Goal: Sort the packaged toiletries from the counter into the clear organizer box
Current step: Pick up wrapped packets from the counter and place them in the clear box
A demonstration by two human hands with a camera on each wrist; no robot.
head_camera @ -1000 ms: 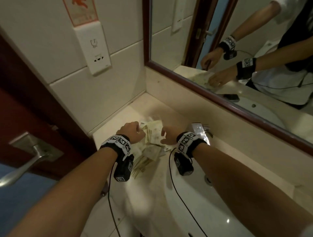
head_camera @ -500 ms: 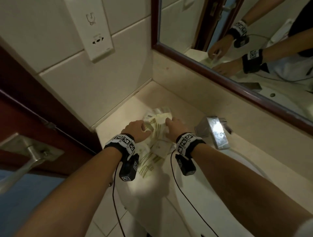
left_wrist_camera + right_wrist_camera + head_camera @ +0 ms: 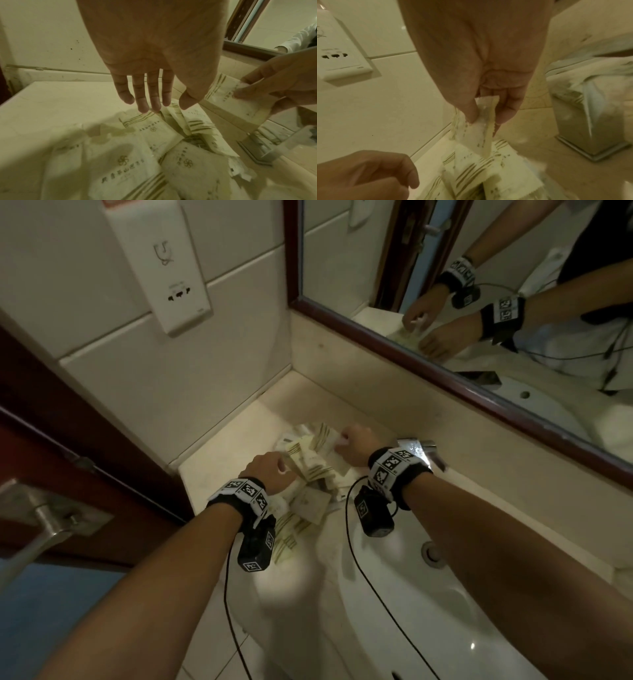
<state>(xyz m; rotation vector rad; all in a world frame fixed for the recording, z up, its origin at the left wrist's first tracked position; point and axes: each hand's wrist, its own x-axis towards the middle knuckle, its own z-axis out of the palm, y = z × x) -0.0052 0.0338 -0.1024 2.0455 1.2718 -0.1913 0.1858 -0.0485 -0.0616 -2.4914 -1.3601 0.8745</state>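
Observation:
Several cream packets with olive stripes lie in a loose pile (image 3: 308,477) (image 3: 137,155) on the counter (image 3: 239,440), left of the basin. My left hand (image 3: 274,470) (image 3: 164,106) hovers just over the pile with fingers straight and holds nothing. My right hand (image 3: 347,440) (image 3: 486,116) pinches one packet (image 3: 236,105) (image 3: 476,135) by its top edge between thumb and fingers, raised slightly at the pile's far right side. No clear organizer box is plainly visible.
A white basin (image 3: 445,594) lies to the right, with a shiny box-shaped tap (image 3: 416,450) (image 3: 590,115) behind my right wrist. A mirror (image 3: 445,302) runs along the back wall, a wall socket (image 3: 178,292) hangs at left, and a door handle (image 3: 41,518) sits by the counter's left edge.
Both hands were down on the pile. Now my right hand has shifted toward the far side and pinches a single packet up, while my left hand stays over the pile.

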